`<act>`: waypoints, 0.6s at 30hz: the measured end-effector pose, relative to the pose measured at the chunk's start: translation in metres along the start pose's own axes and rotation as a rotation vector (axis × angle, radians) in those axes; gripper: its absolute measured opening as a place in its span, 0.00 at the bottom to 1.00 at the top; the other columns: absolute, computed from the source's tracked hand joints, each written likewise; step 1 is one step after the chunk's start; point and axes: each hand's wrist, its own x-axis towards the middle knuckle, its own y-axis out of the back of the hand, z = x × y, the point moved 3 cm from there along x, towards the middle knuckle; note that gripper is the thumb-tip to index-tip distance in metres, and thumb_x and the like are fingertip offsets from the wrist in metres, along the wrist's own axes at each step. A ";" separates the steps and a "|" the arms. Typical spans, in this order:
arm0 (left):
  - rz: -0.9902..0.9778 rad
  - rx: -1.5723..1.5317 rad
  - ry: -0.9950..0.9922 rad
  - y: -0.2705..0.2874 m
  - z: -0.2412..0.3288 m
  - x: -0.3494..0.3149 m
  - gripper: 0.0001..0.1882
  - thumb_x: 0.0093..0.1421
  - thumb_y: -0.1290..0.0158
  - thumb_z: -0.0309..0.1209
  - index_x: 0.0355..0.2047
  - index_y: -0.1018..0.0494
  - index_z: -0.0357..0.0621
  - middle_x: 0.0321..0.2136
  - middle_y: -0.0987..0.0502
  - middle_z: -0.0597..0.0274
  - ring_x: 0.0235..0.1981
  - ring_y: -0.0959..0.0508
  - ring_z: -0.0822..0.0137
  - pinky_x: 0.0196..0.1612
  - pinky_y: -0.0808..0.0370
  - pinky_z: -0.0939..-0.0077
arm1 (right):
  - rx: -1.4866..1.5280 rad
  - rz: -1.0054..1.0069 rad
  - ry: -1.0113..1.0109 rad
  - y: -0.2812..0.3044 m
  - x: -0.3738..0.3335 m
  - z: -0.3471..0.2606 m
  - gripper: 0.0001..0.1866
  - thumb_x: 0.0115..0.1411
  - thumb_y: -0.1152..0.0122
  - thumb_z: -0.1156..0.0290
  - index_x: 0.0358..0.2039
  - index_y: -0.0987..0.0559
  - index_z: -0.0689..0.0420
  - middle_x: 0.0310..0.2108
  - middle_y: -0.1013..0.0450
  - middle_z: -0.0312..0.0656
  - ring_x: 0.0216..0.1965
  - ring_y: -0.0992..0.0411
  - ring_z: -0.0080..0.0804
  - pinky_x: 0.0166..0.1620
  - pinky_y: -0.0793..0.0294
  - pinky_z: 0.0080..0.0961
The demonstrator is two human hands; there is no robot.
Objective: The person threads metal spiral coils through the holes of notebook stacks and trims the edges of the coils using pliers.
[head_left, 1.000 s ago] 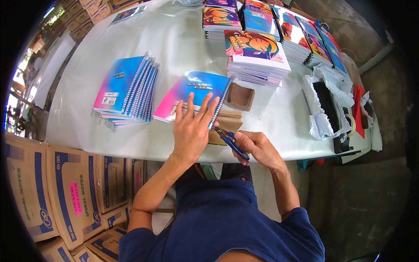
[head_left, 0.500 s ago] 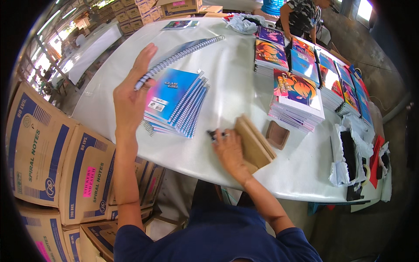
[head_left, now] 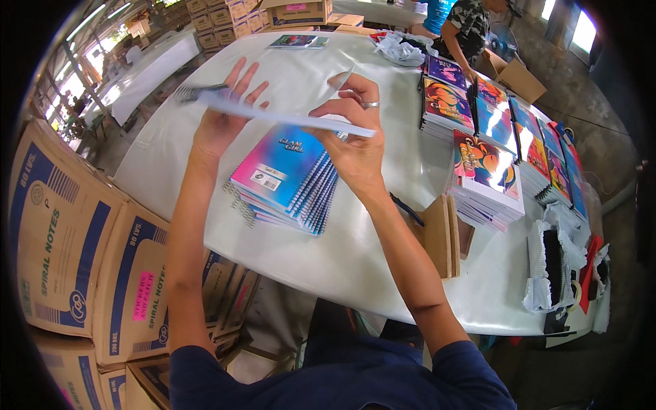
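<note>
A spiral notebook [head_left: 280,115], seen nearly edge-on and blurred, is held above the table. My right hand [head_left: 355,140], a ring on one finger, pinches its right end. My left hand [head_left: 222,126] is at its other end, fingers spread and stretched out, with the notebook crossing in front of the palm; whether they touch I cannot tell. Beneath them sits a stack of blue-and-pink spiral notebooks [head_left: 280,167], their coils fanned toward the right. A black-handled tool [head_left: 408,208], partly hidden, lies right of my right forearm, beside an upright brown wooden block [head_left: 447,236].
Stacks of colourful notebooks [head_left: 486,164] fill the table's right side. Torn white wrapping around black coils [head_left: 552,266] lies at the right edge. Cardboard boxes [head_left: 61,225] stand at the left. Across the table is another person [head_left: 468,34]. More notebooks [head_left: 298,42] lie at the far edge.
My right hand has left the black tool and wooden block and come up to grip the notebook. My left hand has opened, and the notebook has turned nearly edge-on. The block now stands farther right.
</note>
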 end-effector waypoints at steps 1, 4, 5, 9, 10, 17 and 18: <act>0.037 0.154 0.130 0.011 0.002 0.007 0.43 0.62 0.50 0.54 0.71 0.56 0.56 0.70 0.52 0.62 0.66 0.42 0.55 0.63 0.40 0.59 | -0.148 -0.036 0.087 -0.004 0.003 0.001 0.16 0.42 0.38 0.86 0.31 0.18 0.53 0.50 0.32 0.44 0.51 0.34 0.42 0.53 0.34 0.36; 0.203 0.123 0.330 0.074 -0.017 -0.012 0.36 0.68 0.59 0.52 0.70 0.54 0.55 0.70 0.50 0.61 0.67 0.43 0.51 0.65 0.41 0.55 | -0.296 -0.289 0.169 -0.011 -0.021 0.024 0.24 0.33 0.46 0.90 0.30 0.18 0.52 0.43 0.31 0.41 0.48 0.34 0.43 0.50 0.34 0.35; 0.327 0.201 0.475 0.076 -0.031 -0.020 0.37 0.67 0.54 0.47 0.70 0.54 0.50 0.69 0.47 0.57 0.66 0.42 0.55 0.66 0.42 0.58 | -0.355 -0.418 0.174 -0.006 -0.038 0.039 0.24 0.32 0.47 0.91 0.30 0.18 0.52 0.42 0.29 0.39 0.47 0.33 0.42 0.49 0.34 0.35; 0.043 0.520 0.570 0.086 -0.075 -0.059 0.36 0.65 0.49 0.37 0.70 0.51 0.46 0.66 0.42 0.55 0.64 0.38 0.60 0.64 0.40 0.67 | -0.381 -0.510 -0.098 0.021 -0.099 0.042 0.19 0.40 0.48 0.93 0.28 0.19 0.55 0.38 0.24 0.38 0.44 0.29 0.36 0.47 0.31 0.32; 0.040 0.461 0.541 0.077 -0.073 -0.056 0.34 0.65 0.50 0.32 0.69 0.49 0.46 0.65 0.40 0.54 0.64 0.38 0.60 0.65 0.41 0.68 | -0.359 -0.431 -0.195 0.027 -0.102 0.040 0.18 0.43 0.47 0.94 0.27 0.19 0.57 0.38 0.23 0.38 0.44 0.28 0.35 0.48 0.29 0.31; 0.058 0.835 0.492 0.053 -0.064 -0.030 0.30 0.63 0.56 0.20 0.66 0.40 0.49 0.60 0.31 0.56 0.58 0.30 0.63 0.63 0.38 0.72 | -0.363 -0.327 -0.370 -0.008 -0.123 0.063 0.28 0.67 0.49 0.70 0.65 0.41 0.59 0.67 0.50 0.56 0.68 0.51 0.53 0.66 0.46 0.43; 0.040 0.936 0.428 0.055 -0.070 -0.030 0.29 0.64 0.56 0.22 0.66 0.40 0.49 0.60 0.31 0.56 0.58 0.30 0.63 0.63 0.38 0.72 | -0.408 -0.363 -0.340 -0.017 -0.128 0.063 0.31 0.67 0.49 0.68 0.67 0.45 0.61 0.69 0.55 0.58 0.70 0.55 0.54 0.67 0.49 0.46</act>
